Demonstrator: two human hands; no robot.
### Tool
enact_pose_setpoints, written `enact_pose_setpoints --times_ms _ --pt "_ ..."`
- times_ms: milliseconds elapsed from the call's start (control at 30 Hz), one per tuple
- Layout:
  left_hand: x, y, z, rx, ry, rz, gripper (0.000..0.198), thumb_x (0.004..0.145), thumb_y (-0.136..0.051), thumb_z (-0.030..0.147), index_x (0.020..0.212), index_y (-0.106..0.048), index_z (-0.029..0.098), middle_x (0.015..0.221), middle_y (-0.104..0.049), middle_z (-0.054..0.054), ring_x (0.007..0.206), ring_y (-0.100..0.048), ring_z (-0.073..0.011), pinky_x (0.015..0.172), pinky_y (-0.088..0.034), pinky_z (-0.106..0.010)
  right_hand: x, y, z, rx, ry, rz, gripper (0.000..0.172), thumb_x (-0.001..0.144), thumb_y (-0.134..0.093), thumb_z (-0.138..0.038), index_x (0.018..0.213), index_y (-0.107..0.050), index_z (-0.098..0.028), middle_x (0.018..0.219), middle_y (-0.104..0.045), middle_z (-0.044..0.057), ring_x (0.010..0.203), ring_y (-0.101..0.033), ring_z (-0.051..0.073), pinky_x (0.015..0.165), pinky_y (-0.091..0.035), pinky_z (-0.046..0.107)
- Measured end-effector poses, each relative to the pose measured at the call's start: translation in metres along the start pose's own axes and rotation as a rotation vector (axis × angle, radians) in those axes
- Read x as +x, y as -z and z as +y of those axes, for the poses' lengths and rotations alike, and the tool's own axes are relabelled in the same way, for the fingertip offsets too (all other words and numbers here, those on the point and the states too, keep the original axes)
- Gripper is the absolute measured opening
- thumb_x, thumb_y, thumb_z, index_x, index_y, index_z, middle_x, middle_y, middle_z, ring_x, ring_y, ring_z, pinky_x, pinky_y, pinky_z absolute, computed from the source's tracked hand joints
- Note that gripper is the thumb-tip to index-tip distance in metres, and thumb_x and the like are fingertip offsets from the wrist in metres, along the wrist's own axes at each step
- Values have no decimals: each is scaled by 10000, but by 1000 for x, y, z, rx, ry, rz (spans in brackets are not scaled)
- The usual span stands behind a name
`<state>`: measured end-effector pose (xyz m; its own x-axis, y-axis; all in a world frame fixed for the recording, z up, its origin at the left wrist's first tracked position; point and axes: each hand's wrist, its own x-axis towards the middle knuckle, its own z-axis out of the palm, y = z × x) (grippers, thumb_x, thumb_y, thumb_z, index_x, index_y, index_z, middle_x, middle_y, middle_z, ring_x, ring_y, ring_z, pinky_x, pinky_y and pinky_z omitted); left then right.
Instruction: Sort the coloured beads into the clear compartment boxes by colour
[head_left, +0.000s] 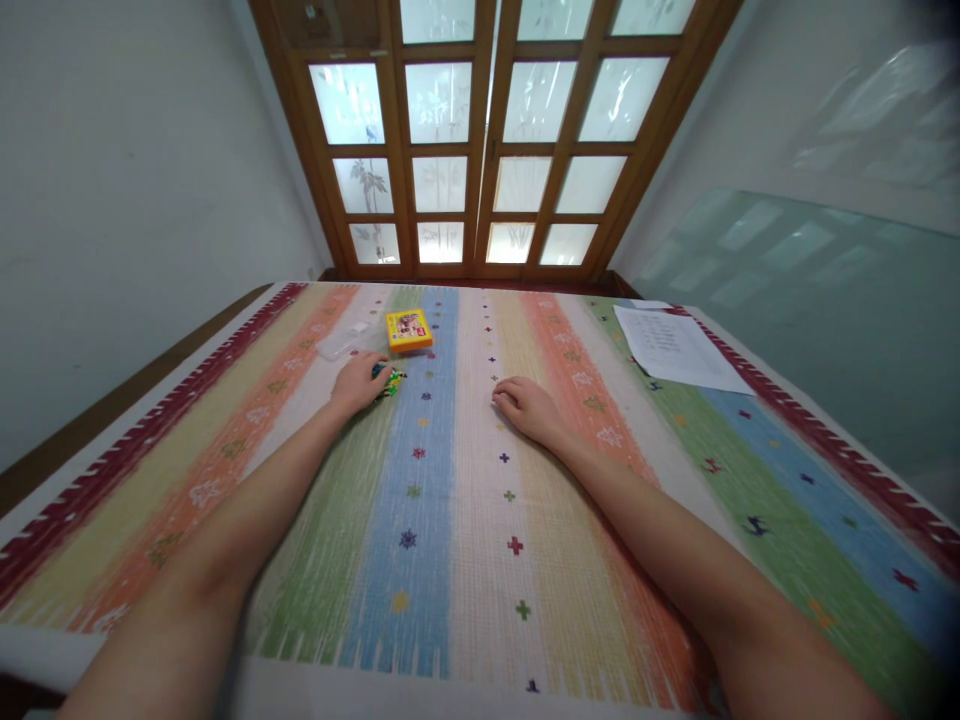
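Note:
My left hand (360, 380) rests on the striped cloth with its fingers curled round a small green and dark toy piece (390, 380). Just beyond it lies a yellow box (409, 329) with a picture on its lid. A clear plastic bag (343, 342) lies left of the box. My right hand (525, 405) lies on the cloth in the middle, fingers loosely curled under, with nothing visible in it.
The table carries a multicoloured striped cloth (450, 520) with dark red borders. A white printed sheet of paper (675, 350) lies at the far right. Wooden doors with frosted glass panes (480, 150) stand behind the table. White walls are on both sides.

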<state>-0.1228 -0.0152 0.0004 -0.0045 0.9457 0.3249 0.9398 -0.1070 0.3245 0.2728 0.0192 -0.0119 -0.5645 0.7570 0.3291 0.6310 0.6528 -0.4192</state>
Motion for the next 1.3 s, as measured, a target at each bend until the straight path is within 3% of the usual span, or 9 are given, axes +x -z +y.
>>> enact_pose_setpoints --times_ms 167,433,600,833,933,1067,1167,1300 --pt "-4 -8 -20 -18 -80 -148 612 1016 -417 582 1443 -586 179 1506 -567 -112 1391 -500 -268 1235 -361 -441 0 -1 0 -24 36 -15 330 1056 -479 -401 1087 -747 -210 1169 -711 116 1098 -638 268 1006 -498 411" --pt "-4 -28 2 24 -108 -131 644 982 -512 591 1447 -588 152 1551 -504 -150 1428 -477 -309 1251 -351 -472 0 -2 0 -33 60 -12 244 1047 -530 -356 1089 -726 -218 1146 -700 107 1079 -633 261 977 -488 392" --pt "-3 -48 35 15 -102 -64 500 988 -561 482 1368 -627 165 1498 -531 -166 1403 -496 -327 1222 -399 -487 0 -5 4 -14 77 18 183 1035 -572 -329 1065 -724 -232 1124 -702 103 1063 -634 264 958 -483 388" --pt "8 -79 100 -109 -131 -12 299 962 -613 330 1219 -683 194 1343 -612 -142 1304 -560 -298 1170 -447 -475 0 -6 4 61 67 44 167 1000 -592 -308 1005 -739 -227 1100 -716 98 1050 -638 255 949 -470 380" --pt "10 -88 130 -173 -189 -43 266 961 -617 319 1191 -691 206 1315 -623 -122 1272 -578 -280 1152 -461 -463 3 -5 7 190 -83 117 224 987 -562 -331 900 -737 -221 980 -737 77 947 -654 239 873 -473 362" --pt "11 -95 163 -262 -327 -108 252 977 -609 329 1168 -704 195 1298 -639 -121 1225 -604 -265 1112 -495 -437 8 -2 19 392 -357 312 278 940 -521 -376 829 -719 -215 864 -742 45 835 -658 224 782 -464 339" --pt "10 -93 175 -306 -423 -161 236 980 -602 307 1157 -718 203 1295 -658 -110 1221 -614 -255 1102 -502 -424 9 1 27 467 -425 397 290 901 -509 -395 775 -697 -214 829 -730 41 822 -654 219 774 -457 333" --pt "8 -87 181 -333 -496 -211 239 975 -606 294 1160 -729 208 1289 -683 -97 1226 -622 -244 1113 -498 -414 9 3 27 511 -422 413 298 880 -503 -408 748 -689 -216 810 -718 39 801 -647 213 769 -455 333"
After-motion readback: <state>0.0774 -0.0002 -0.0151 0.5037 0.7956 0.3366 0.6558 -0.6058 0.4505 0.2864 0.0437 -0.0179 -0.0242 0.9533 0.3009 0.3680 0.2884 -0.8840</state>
